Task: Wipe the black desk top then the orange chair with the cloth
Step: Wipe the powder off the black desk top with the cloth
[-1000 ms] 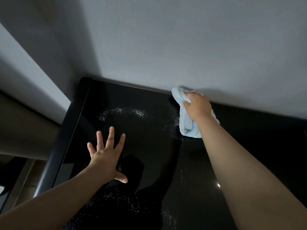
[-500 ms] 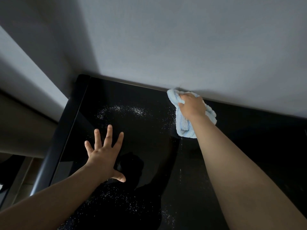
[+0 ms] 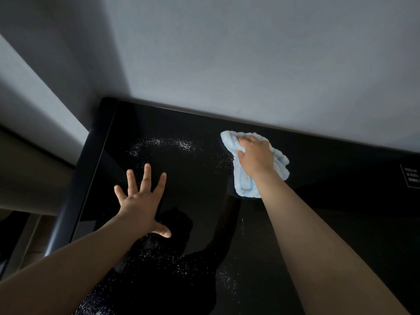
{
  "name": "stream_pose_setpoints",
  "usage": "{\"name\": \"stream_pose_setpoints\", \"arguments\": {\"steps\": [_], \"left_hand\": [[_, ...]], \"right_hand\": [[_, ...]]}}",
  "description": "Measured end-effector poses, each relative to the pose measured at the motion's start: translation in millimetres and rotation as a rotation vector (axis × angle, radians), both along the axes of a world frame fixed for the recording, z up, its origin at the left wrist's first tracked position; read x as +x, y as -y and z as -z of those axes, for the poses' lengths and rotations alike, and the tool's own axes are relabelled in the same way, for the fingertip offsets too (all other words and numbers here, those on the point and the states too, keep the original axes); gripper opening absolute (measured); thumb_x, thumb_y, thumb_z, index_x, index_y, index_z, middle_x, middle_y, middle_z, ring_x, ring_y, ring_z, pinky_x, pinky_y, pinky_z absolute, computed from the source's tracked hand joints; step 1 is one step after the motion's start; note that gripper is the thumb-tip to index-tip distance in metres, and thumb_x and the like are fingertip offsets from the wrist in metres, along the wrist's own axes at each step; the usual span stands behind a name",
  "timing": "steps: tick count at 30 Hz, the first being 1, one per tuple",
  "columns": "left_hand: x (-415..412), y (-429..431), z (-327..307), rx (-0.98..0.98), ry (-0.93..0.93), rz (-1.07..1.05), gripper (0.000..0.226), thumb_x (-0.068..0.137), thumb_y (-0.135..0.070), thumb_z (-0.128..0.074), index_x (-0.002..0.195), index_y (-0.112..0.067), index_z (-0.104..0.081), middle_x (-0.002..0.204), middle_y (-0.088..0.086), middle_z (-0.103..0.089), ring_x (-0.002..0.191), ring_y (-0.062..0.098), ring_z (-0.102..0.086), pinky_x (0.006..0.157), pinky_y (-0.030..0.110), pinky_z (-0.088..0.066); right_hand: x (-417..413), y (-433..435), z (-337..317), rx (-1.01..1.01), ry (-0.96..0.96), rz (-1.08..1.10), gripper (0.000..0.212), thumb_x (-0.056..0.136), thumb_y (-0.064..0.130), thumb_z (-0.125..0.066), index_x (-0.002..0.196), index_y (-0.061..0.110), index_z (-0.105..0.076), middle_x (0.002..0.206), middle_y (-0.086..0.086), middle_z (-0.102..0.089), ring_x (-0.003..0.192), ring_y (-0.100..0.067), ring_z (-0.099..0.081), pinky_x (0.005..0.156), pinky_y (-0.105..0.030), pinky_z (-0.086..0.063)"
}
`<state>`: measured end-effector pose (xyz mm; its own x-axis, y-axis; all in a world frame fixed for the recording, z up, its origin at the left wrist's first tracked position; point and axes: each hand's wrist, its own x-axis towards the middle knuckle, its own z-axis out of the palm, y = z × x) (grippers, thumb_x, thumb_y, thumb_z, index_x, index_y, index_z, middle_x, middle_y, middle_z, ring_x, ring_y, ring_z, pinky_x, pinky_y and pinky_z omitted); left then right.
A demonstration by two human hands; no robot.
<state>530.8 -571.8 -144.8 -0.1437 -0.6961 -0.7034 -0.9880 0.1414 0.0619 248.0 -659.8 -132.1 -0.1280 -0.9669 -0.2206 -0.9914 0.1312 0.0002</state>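
The glossy black desk top (image 3: 341, 223) fills the lower view and meets a grey wall at its far edge. White dust specks (image 3: 163, 143) lie in an arc at the back left, and more lie near the front. My right hand (image 3: 255, 156) presses a crumpled light blue cloth (image 3: 244, 183) flat on the desk near the back edge. My left hand (image 3: 142, 201) rests palm down on the desk, fingers spread, holding nothing. The orange chair is out of view.
The grey wall (image 3: 250, 64) rises right behind the desk. The desk's rounded left edge (image 3: 75, 189) drops off to a dim floor area. A small white label (image 3: 412, 178) sits on the desk at far right.
My right hand has slid the cloth a little leftward along the back edge, toward the dust arc. My left hand has stayed planted.
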Motion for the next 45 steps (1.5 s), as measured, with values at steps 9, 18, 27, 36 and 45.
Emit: {"name": "stream_pose_setpoints", "arguments": {"steps": [9, 18, 27, 36, 45], "left_hand": [[-2, -1, -8, 0.002, -0.009, 0.010, 0.152, 0.046, -0.076, -0.075, 0.142, -0.030, 0.033, 0.142, 0.012, 0.048, 0.135, 0.050, 0.030, 0.109, 0.068, -0.007], [-3, 0, -11, 0.009, 0.012, 0.017, 0.152, 0.045, -0.077, -0.073, 0.141, -0.030, 0.034, 0.143, 0.012, 0.048, 0.135, 0.050, 0.029, 0.109, 0.069, -0.008], [-3, -1, -15, 0.010, -0.001, 0.024, 0.151, 0.046, -0.076, -0.074, 0.143, -0.029, 0.031, 0.144, 0.013, 0.046, 0.135, 0.051, 0.027, 0.109, 0.069, -0.008], [-3, -1, -16, 0.011, -0.013, 0.014, 0.152, 0.045, -0.075, -0.076, 0.144, -0.031, 0.030, 0.144, 0.011, 0.046, 0.135, 0.050, 0.028, 0.108, 0.070, -0.007], [-5, -3, -22, 0.012, -0.016, 0.013, 0.150, 0.048, -0.072, -0.078, 0.145, -0.030, 0.028, 0.146, 0.012, 0.044, 0.136, 0.050, 0.027, 0.108, 0.070, -0.007]], "right_hand": [[1, -26, 5, -0.043, -0.023, -0.076, 0.040, 0.099, 0.031, -0.045, 0.138, 0.024, -0.045, 0.143, 0.006, -0.046, 0.124, -0.024, -0.044, 0.102, -0.032, -0.034], [5, -57, 9, -0.005, -0.060, -0.067, 0.044, 0.100, 0.033, -0.041, 0.143, 0.027, -0.037, 0.148, 0.008, -0.038, 0.125, -0.019, -0.044, 0.102, -0.029, -0.031], [10, -87, 11, -0.015, -0.037, -0.023, 0.043, 0.099, 0.032, -0.043, 0.141, 0.029, -0.039, 0.147, 0.011, -0.039, 0.128, -0.019, -0.042, 0.101, -0.027, -0.034], [19, -137, 9, -0.096, 0.002, -0.025, 0.044, 0.095, 0.025, -0.052, 0.139, 0.026, -0.047, 0.143, 0.008, -0.046, 0.123, -0.015, -0.045, 0.097, -0.025, -0.031], [24, -172, 11, -0.035, 0.005, 0.015, 0.049, 0.097, 0.029, -0.049, 0.144, 0.031, -0.037, 0.148, 0.010, -0.038, 0.123, -0.018, -0.042, 0.099, -0.026, -0.034]]}}
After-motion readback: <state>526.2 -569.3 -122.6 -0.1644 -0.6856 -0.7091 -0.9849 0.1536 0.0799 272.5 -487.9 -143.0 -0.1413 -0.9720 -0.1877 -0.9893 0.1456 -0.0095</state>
